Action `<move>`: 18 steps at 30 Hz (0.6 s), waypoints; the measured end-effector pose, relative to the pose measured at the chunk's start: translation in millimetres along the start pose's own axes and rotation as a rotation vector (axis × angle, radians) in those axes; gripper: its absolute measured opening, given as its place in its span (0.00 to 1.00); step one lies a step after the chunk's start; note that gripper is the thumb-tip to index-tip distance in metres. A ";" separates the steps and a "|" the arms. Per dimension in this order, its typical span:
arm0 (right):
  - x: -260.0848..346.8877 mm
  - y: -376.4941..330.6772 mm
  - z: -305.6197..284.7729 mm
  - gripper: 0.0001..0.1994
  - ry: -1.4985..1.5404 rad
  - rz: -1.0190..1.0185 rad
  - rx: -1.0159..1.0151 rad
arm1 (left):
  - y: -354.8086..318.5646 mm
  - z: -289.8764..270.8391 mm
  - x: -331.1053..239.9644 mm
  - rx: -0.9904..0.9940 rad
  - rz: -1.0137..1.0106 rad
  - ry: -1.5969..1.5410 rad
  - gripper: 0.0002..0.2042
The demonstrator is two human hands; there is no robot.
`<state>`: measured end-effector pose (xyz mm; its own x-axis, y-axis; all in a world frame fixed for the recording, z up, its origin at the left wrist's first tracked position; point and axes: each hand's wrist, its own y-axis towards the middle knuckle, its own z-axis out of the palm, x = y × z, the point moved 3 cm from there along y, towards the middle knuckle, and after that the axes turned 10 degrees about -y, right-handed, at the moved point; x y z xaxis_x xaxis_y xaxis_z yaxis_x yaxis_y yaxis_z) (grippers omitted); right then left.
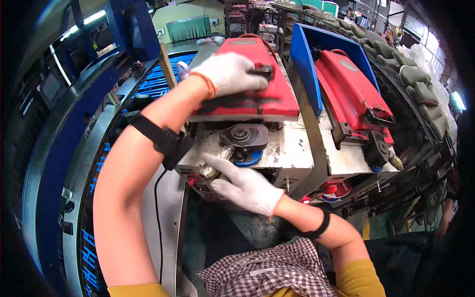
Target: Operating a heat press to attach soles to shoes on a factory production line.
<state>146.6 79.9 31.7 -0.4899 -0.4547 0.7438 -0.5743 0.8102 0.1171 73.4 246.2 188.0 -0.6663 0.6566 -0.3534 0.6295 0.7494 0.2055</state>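
My left hand (228,74), in a white glove with an orange band at the wrist, lies over the red machine cover (284,99). Its fingers are closed at the black handle (263,71) on that cover. Lower down, my right hand (247,187), also gloved in white, has thumb and forefinger apart around a lever knob (210,172) wrapped in shiny clear material. Whether it touches the knob, I cannot tell. A dark metal pivot block (242,136) with a blue base sits between the hands, on the machine's worn white top (292,148).
On the right stands a second red-covered machine (346,84) inside a blue guard (306,64). Grey-green padded pieces (418,76) line a rack beyond it. A conveyor with blue bars (158,79) runs along the left. Another person (389,35) shows far back at the right.
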 end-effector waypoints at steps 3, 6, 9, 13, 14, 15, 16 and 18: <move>-4.7 -15.3 -35.5 0.16 -0.292 -0.245 -0.390 | 13.1 -38.9 -9.6 -0.230 0.138 0.013 0.22; -3.0 6.3 -82.1 0.10 -0.367 -0.364 -0.662 | 28.1 -67.6 -11.6 -0.545 0.234 0.202 0.21; -37.0 62.0 -114.6 0.19 -0.427 -0.078 -0.693 | 28.6 -83.1 -27.0 -0.691 0.342 0.141 0.23; -87.5 156.5 -135.4 0.48 -0.627 0.378 -0.466 | 31.0 -64.9 -33.5 -0.837 0.450 0.224 0.28; -84.8 175.2 -131.2 0.51 -0.705 0.457 -0.396 | 23.9 -56.3 -31.6 -0.816 0.521 0.276 0.29; -83.7 186.8 -127.8 0.53 -0.783 0.534 -0.323 | 14.7 -48.6 -30.0 -0.914 0.563 0.300 0.28; -81.7 191.2 -124.8 0.52 -0.786 0.564 -0.309 | -1.5 -43.2 -25.4 -0.922 0.526 0.302 0.27; -107.1 204.6 -144.7 0.45 -0.702 0.492 -0.302 | -18.0 -35.9 -10.3 -1.037 0.606 0.287 0.28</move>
<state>176.5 347.9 71.2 -0.9781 -0.0721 0.1951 -0.0465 0.9900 0.1330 54.6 229.0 220.7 -0.5237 0.8183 0.2369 0.3398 -0.0544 0.9389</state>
